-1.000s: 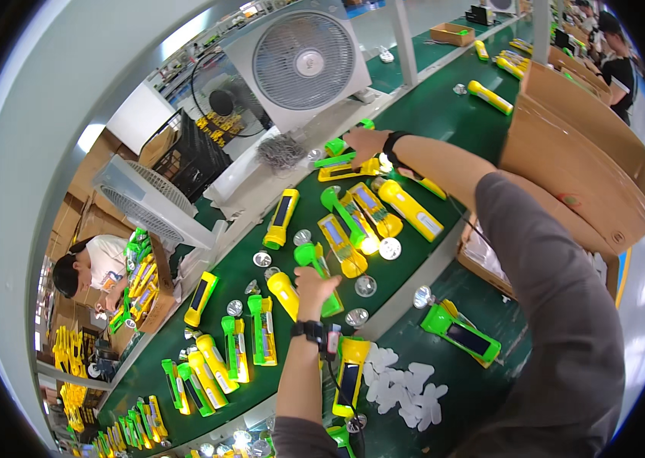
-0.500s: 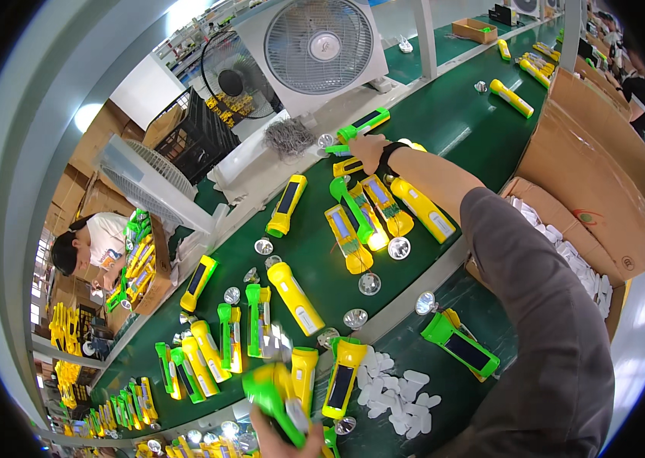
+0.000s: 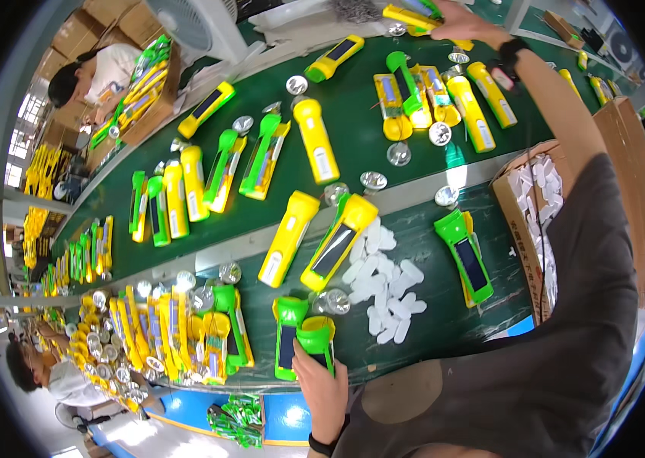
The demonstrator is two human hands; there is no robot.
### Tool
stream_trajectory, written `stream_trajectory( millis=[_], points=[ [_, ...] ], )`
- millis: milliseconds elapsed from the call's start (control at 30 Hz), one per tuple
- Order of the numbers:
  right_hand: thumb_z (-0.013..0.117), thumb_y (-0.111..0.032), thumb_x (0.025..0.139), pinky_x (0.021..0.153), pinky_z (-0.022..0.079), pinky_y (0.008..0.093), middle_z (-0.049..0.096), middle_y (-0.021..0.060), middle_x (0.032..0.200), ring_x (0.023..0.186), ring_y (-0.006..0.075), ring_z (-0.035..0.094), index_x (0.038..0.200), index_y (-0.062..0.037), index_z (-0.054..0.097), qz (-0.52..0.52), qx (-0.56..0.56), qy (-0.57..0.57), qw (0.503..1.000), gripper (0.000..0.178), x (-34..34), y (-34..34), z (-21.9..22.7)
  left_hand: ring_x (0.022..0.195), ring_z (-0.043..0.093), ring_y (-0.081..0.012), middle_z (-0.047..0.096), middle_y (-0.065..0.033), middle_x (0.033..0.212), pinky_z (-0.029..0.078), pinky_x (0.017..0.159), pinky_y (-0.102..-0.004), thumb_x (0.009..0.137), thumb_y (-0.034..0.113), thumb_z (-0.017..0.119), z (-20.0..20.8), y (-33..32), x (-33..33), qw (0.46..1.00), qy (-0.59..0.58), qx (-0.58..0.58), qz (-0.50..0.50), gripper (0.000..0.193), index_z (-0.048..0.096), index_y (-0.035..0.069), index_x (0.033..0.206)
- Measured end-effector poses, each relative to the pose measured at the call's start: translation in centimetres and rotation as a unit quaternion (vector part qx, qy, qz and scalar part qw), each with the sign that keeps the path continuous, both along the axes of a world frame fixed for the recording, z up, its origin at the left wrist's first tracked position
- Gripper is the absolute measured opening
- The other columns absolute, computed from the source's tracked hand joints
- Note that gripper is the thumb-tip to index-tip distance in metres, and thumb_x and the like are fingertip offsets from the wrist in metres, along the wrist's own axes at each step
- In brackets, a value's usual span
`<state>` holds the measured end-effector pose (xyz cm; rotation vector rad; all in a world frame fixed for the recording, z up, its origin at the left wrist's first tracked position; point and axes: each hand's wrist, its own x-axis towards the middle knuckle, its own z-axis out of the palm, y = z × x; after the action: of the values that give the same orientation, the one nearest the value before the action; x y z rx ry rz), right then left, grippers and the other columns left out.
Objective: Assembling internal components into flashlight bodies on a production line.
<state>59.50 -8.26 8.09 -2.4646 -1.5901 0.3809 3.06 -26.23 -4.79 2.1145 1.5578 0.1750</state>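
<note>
Head view: left hand point(image 3: 321, 385) closed around green torch shell point(image 3: 316, 340), long axis pointing away, at near belt edge. Right hand point(image 3: 456, 19), outstretched far across the belt, grips yellow torch point(image 3: 406, 15).

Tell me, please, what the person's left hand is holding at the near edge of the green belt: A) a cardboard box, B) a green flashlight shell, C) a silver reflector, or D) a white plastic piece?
B: the left hand grips a green flashlight shell at the near edge of the green belt, beside the pile of white plastic pieces.
</note>
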Motion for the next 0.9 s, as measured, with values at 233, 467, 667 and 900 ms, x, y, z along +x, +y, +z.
stream_trajectory(
  millis=[233, 467, 667, 900],
  points=[
    [0.07, -0.019, 0.06, 0.086, 0.047, 0.0367, 0.057, 0.0202, 0.11, 0.102, 0.0323, 0.057, 0.13, -0.0009, 0.041, 0.252, 0.221, -0.043, 0.941, 0.078, -8.1, -7.1, -0.6, 0.11, 0.044, -0.044, 0.041, -0.0299, 0.122, 0.038, 0.094, -0.0472, 0.075, 0.007, 0.064, -3.5, -0.4, 0.0, 0.988, 0.032, 0.149, -0.02, 0.075, 0.024, -0.013, 0.136],
    [0.067, -0.015, 0.06, 0.08, 0.046, 0.0448, 0.055, 0.0186, 0.099, 0.091, 0.0371, 0.057, 0.118, -0.0008, 0.046, 0.473, 0.06, 0.033, 0.878, 0.063, -22.3, -17.2, -4.3, 0.112, 0.041, -0.0424, 0.039, -0.0282, 0.125, 0.035, 0.095, -0.0499, 0.073, 0.008, 0.068, -2.1, -0.9, -0.3, 0.978, -0.054, 0.192, -0.057, 0.074, 0.03, -0.01, 0.134],
    [0.059, -0.016, 0.076, 0.071, 0.045, 0.0344, 0.051, 0.0048, 0.083, 0.076, 0.0211, 0.055, 0.098, -0.0049, 0.052, 0.608, 0.046, -0.146, 0.779, 0.026, -24.0, -19.0, -13.0, 0.117, 0.033, -0.043, 0.033, -0.0261, 0.129, 0.028, 0.098, -0.0546, 0.07, 0.012, 0.072, -0.1, -2.0, 2.1, 0.953, -0.117, 0.244, -0.133, 0.076, 0.032, -0.007, 0.132],
    [0.055, -0.016, 0.079, 0.071, 0.041, 0.0306, 0.045, 0.0009, 0.076, 0.072, 0.0166, 0.052, 0.088, -0.0078, 0.052, 0.647, 0.184, -0.234, 0.702, 0.013, -23.9, -17.7, -11.6, 0.114, 0.037, -0.0413, 0.041, -0.0228, 0.124, 0.032, 0.096, -0.0538, 0.074, 0.011, 0.069, -0.2, -1.2, 3.1, 0.946, -0.166, 0.222, -0.167, 0.063, 0.039, -0.007, 0.127]
  ],
)
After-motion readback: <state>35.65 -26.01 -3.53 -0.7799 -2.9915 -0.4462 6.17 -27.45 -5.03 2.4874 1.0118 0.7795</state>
